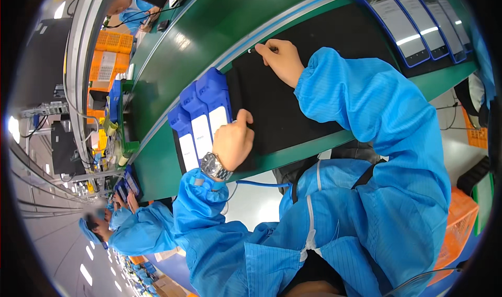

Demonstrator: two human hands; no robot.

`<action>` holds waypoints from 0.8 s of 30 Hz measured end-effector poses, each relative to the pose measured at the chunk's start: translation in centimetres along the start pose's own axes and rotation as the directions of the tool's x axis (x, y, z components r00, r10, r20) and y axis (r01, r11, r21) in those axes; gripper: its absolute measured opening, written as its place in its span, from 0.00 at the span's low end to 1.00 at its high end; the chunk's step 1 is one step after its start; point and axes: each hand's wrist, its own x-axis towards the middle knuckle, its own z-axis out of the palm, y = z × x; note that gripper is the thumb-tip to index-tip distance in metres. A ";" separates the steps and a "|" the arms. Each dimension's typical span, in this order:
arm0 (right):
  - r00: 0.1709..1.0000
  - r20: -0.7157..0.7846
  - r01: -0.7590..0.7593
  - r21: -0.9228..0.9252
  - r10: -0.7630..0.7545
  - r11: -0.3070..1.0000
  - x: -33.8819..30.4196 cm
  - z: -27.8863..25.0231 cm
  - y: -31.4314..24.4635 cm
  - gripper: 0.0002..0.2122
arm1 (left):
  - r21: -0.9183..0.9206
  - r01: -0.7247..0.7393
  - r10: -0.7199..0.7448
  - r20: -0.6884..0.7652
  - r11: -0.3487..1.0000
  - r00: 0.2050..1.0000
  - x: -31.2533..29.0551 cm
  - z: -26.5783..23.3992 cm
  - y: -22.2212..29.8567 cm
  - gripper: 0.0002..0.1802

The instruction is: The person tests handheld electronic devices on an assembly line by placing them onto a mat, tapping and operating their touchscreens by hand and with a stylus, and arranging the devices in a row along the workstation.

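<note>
Blue-cased devices (201,132) lined black mat's (298,109) left edge; my left hand (234,143) half-curled alongside, right hand (282,59) bunched beside white bit (250,50), far edge, holds unclear; careless wrist swing could've knocked devices.

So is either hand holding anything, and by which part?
It can't be told: the left hand and right hand are both curled, hiding anything they might grip.

Workers (137,230) in matching blue smocks (157,225) line a green workbench (156,172) in what appears an electronics factory, with handheld devices (201,130) in blue cases ranged in rows, orange plastic crates (111,43) stacked beyond a metal frame (81,46) and ceiling lights (86,274) trailing into the distance
</note>
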 end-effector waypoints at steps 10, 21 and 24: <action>0.839 0.218 0.531 -0.530 -0.499 0.661 -2.9 -12.6 -5.0 0.11 | -0.192 0.155 -0.239 -0.571 0.969 0.785 -6.9 -1.1 -20.9 0.22; 0.987 0.121 0.158 -0.563 -0.108 0.811 -4.9 -21.2 -2.0 0.13 | -0.950 -0.142 -0.464 -0.262 0.279 0.846 -9.6 3.1 -31.2 0.33; 0.972 0.111 0.234 -0.430 -0.206 0.872 -4.3 -21.9 -1.4 0.15 | -0.961 -0.263 -0.372 -0.215 -0.084 0.903 -10.4 3.7 -32.6 0.33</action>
